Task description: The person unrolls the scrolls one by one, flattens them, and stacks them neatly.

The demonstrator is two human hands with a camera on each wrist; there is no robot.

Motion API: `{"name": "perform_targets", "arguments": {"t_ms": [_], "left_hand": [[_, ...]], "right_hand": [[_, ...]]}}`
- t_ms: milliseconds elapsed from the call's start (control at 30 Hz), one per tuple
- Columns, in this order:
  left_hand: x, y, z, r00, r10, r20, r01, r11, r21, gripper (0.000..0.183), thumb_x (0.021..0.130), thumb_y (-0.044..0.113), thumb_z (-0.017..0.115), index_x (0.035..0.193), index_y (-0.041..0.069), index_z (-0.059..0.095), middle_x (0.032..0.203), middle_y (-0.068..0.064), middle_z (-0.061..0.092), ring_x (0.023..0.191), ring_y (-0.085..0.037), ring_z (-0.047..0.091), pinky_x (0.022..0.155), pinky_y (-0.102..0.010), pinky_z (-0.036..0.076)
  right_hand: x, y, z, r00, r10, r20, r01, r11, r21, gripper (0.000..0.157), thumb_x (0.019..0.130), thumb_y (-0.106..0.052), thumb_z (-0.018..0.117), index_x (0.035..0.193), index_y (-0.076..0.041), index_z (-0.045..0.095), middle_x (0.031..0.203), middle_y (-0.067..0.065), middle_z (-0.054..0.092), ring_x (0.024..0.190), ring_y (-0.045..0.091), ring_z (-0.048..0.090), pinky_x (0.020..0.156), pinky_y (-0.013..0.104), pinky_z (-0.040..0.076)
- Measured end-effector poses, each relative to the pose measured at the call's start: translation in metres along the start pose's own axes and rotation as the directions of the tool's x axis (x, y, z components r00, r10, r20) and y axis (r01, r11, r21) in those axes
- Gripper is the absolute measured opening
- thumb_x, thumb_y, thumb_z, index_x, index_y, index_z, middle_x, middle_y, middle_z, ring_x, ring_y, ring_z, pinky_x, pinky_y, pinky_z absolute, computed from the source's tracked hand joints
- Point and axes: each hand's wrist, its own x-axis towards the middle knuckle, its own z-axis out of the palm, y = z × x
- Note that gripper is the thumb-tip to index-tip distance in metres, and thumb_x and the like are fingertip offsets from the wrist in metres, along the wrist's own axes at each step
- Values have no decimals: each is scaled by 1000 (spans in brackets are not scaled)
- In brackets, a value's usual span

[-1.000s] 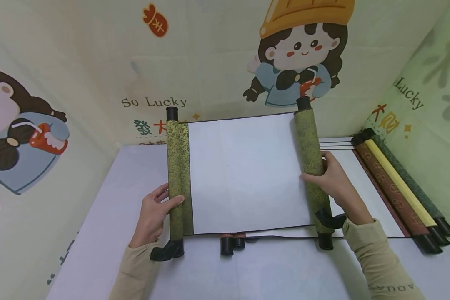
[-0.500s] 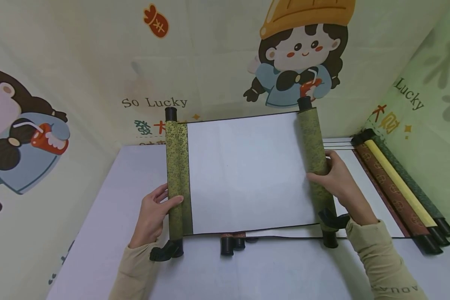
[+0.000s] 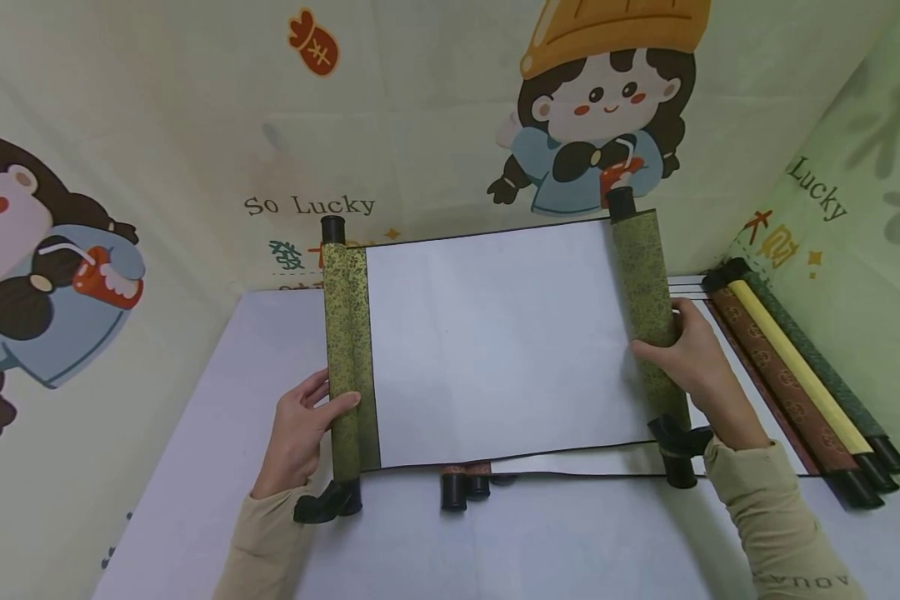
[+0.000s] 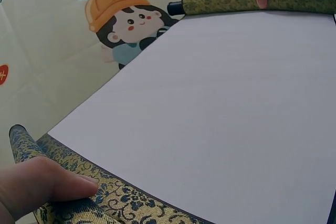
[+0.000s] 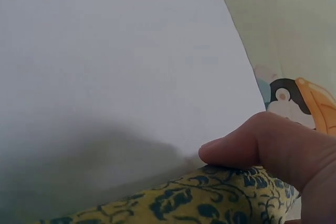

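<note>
A hanging scroll with blank white paper (image 3: 495,342) is held partly unrolled above the table. My left hand (image 3: 303,429) grips its left roller (image 3: 339,333), thumb across the front, fingers behind. Around the thicker right roll (image 3: 648,292) my right hand (image 3: 701,367) is curled, thumb on the paper side. Both rollers wear green-gold patterned cloth and black end knobs. In the left wrist view, my left thumb (image 4: 58,182) presses the brocade edge, and the far roll (image 4: 226,1) shows at the top. My right thumb (image 5: 247,145) lies along the roll's brocade (image 5: 210,198) in the right wrist view.
Behind the held scroll, another white scroll (image 3: 757,392) lies open on the white table (image 3: 570,542). Rolled scrolls in brown (image 3: 787,383), yellow (image 3: 802,367) and green (image 3: 825,358) lie at the right. Black knobs (image 3: 453,490) poke out below the held sheet. A printed cloth (image 3: 435,108) hangs behind.
My right hand has moved right and slightly up with its roll, and my left hand slightly left. More white paper shows between the rollers, and the sheet tilts a little more.
</note>
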Motion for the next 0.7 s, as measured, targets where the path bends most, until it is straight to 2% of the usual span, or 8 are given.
{"name": "perform_targets", "arguments": {"t_ms": [133,233,333,500,567,700], "left_hand": [[1,0,0,1000,-8,-10,8,1000,12,79,89,15,74,154,6,32,152,-18,40,132,-27,46,90,-23,47],[1,0,-1,1000,-18,-11,18,1000,11,79,89,15,75,154,6,31,152,-17,40,131,-26,47,83,-16,48],[0,0,-1,1000,-23,-9,23,1000,13,80,89,16,75,155,6,31,153,-18,40,132,-27,47,88,-20,48],[0,1,1,1000,-16,-3,16,1000,4,80,89,15,75,155,5,31,153,-19,39,133,-27,44,101,-35,43],[0,1,2,1000,-15,4,15,1000,-3,79,89,14,75,155,5,31,153,-18,39,133,-27,45,101,-35,43],[-1,1,1,1000,-18,18,18,1000,-1,80,89,16,75,155,6,30,154,-17,38,134,-26,45,95,-27,46]], "right_hand": [[0,3,-2,1000,-12,-16,13,1000,17,79,89,-9,70,149,10,21,140,40,39,122,53,45,93,64,40],[0,5,-4,1000,-10,-19,10,1000,21,80,88,-8,69,149,11,20,141,41,37,123,53,44,92,64,40],[1,6,-5,1000,1,-23,-1,1000,12,81,88,-8,68,150,11,19,140,42,36,122,54,44,91,65,40],[2,8,-7,999,9,-49,-10,1000,-18,82,87,-10,69,149,12,20,138,42,37,120,53,45,88,65,40],[3,9,-8,998,4,-65,-6,999,-36,82,87,-11,70,148,12,22,137,42,39,118,53,46,87,64,41],[4,11,-9,995,-3,-102,-5,997,-80,79,88,-16,69,147,10,25,134,40,42,113,50,49,84,62,44]]}}
